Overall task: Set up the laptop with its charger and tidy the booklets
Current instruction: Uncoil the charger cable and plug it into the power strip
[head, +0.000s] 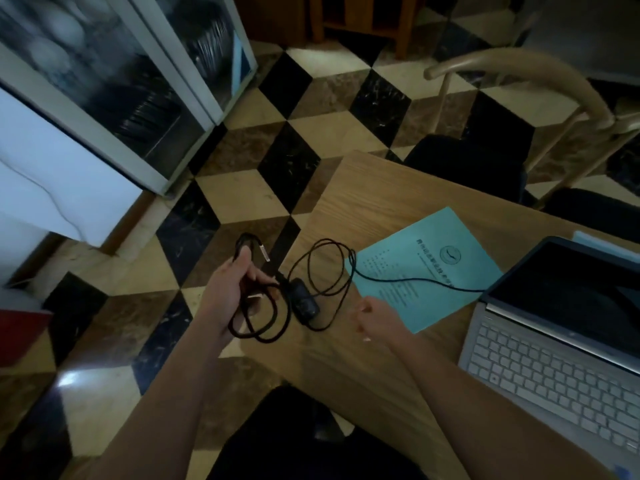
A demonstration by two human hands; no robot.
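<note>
An open silver laptop with a dark screen sits at the right on the wooden table. A teal booklet lies left of it. The black charger brick rests near the table's left corner, and its cable runs across the booklet to the laptop's left side. My left hand is off the table's left edge, shut on the charger's looped plug-end cord, whose plug tip sticks up above my fingers. My right hand hovers over the table by the booklet's lower corner, fingers loosely curled, holding nothing.
A second pale blue booklet peeks out behind the laptop's screen. A curved wooden chair stands beyond the table at the upper right. A glass-fronted cabinet fills the upper left. Checkered tile floor lies between them.
</note>
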